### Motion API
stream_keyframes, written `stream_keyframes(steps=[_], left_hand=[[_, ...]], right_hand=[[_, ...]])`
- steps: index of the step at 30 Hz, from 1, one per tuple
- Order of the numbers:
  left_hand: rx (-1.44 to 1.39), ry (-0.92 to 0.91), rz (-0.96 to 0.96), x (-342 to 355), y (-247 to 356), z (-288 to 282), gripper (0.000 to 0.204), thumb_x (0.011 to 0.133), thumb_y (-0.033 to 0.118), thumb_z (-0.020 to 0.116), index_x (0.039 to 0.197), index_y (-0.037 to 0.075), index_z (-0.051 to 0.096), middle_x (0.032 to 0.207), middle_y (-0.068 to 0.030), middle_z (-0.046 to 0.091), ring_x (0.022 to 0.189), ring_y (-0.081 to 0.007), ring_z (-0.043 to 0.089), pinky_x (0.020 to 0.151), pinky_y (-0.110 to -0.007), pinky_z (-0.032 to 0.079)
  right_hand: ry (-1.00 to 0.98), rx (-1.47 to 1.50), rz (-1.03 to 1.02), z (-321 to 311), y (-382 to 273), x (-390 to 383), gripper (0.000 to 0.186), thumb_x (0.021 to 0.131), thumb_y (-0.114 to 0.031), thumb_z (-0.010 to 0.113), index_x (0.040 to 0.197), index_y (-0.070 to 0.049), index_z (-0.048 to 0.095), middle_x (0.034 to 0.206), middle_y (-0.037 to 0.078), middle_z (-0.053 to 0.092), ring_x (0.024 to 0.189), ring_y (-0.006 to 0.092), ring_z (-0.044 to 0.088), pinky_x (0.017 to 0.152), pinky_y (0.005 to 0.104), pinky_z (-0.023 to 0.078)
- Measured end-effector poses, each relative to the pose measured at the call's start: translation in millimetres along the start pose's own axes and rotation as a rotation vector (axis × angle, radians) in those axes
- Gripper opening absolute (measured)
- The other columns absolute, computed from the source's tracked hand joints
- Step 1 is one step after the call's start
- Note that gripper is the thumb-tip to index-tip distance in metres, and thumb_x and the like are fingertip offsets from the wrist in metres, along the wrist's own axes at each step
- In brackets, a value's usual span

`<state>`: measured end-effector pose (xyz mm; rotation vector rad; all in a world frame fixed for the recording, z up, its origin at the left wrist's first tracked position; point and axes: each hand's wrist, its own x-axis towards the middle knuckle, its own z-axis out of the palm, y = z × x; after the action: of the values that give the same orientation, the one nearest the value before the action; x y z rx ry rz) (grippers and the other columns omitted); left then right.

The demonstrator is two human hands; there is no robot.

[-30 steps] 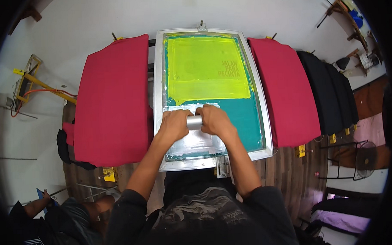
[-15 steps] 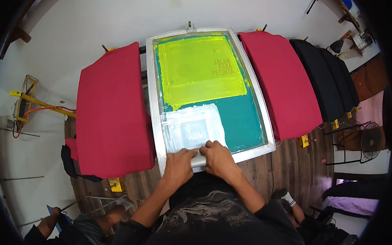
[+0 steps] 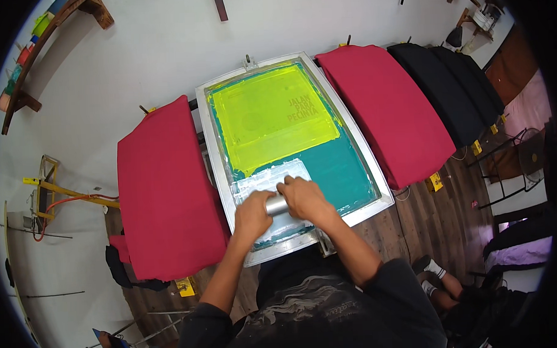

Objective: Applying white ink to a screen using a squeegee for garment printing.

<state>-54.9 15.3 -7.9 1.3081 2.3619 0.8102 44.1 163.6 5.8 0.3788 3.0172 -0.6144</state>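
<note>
- Squeegee handle [image 3: 277, 205]: a metal bar, lay across the near end of the printing screen frame [image 3: 211, 136], over white ink.
- Left hand [image 3: 252, 215], right hand [image 3: 304, 197]: both closed around the handle.
- Red shirts [image 3: 165, 190]: on pallets beside the frame.
- Risk: uneven hand pressure would likely streak the print.

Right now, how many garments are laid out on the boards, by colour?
Red garments: 2, one left of the screen frame at, one right of it at.
Black garments: 2, overlapping at far right and.
Total: 4.
</note>
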Motion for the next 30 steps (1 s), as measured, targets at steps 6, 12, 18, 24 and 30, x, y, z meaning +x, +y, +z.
stream_keyframes(steps=[6, 12, 18, 24, 30], left_hand=[[-0.054, 0.067, 0.076, -59.8, 17.3, 20.3, 0.047, 0.065, -0.008, 0.063, 0.110, 0.005, 0.065, 0.102, -0.0159, 0.065, 0.092, -0.0368, 0.064, 0.079, -0.046, 0.052], [0.088, -0.119, -0.029, -22.9, 26.3, -15.5, 0.038, 0.071, 0.006, 0.063, 0.108, 0.013, 0.070, 0.097, -0.0176, 0.069, 0.093, -0.0373, 0.066, 0.080, -0.048, 0.051], [0.080, 0.006, -0.003, 8.8, -3.4, 2.4, 0.041, 0.070, 0.002, 0.066, 0.109, 0.010, 0.069, 0.100, -0.0192, 0.067, 0.094, -0.0381, 0.065, 0.083, -0.047, 0.052], [0.046, -0.006, 0.061, -48.7, 14.5, 18.2, 0.049, 0.065, -0.004, 0.064, 0.113, 0.005, 0.066, 0.105, -0.0187, 0.065, 0.098, -0.0379, 0.063, 0.087, -0.044, 0.051], [0.116, -0.214, 0.020, -45.3, 27.3, -6.9, 0.041, 0.069, 0.006, 0.065, 0.109, 0.008, 0.069, 0.094, -0.0194, 0.069, 0.091, -0.0381, 0.066, 0.081, -0.048, 0.052]], right_hand=[[0.129, -0.009, -0.005, 20.4, -25.1, -64.2, 0.035, 0.066, -0.004, 0.069, 0.099, -0.007, 0.061, 0.098, 0.010, 0.059, 0.089, 0.0324, 0.062, 0.072, 0.0484, 0.049], [-0.110, 0.047, 0.029, -17.5, -15.4, -24.6, 0.026, 0.072, -0.005, 0.069, 0.098, -0.008, 0.068, 0.101, 0.012, 0.066, 0.095, 0.0338, 0.066, 0.081, 0.0526, 0.049], [0.001, -0.005, 0.105, 7.7, 1.4, 13.0, 0.031, 0.067, -0.005, 0.071, 0.098, -0.009, 0.067, 0.102, 0.011, 0.064, 0.097, 0.0323, 0.064, 0.076, 0.0452, 0.053], [0.115, 0.037, 0.072, 22.0, -19.0, -56.1, 0.027, 0.068, -0.003, 0.065, 0.095, -0.006, 0.065, 0.099, 0.012, 0.062, 0.094, 0.0341, 0.062, 0.075, 0.0478, 0.052], [-0.133, 0.067, 0.119, 0.7, -24.7, -54.6, 0.020, 0.070, -0.005, 0.068, 0.090, -0.007, 0.071, 0.098, 0.014, 0.068, 0.095, 0.0330, 0.067, 0.079, 0.0532, 0.051]])
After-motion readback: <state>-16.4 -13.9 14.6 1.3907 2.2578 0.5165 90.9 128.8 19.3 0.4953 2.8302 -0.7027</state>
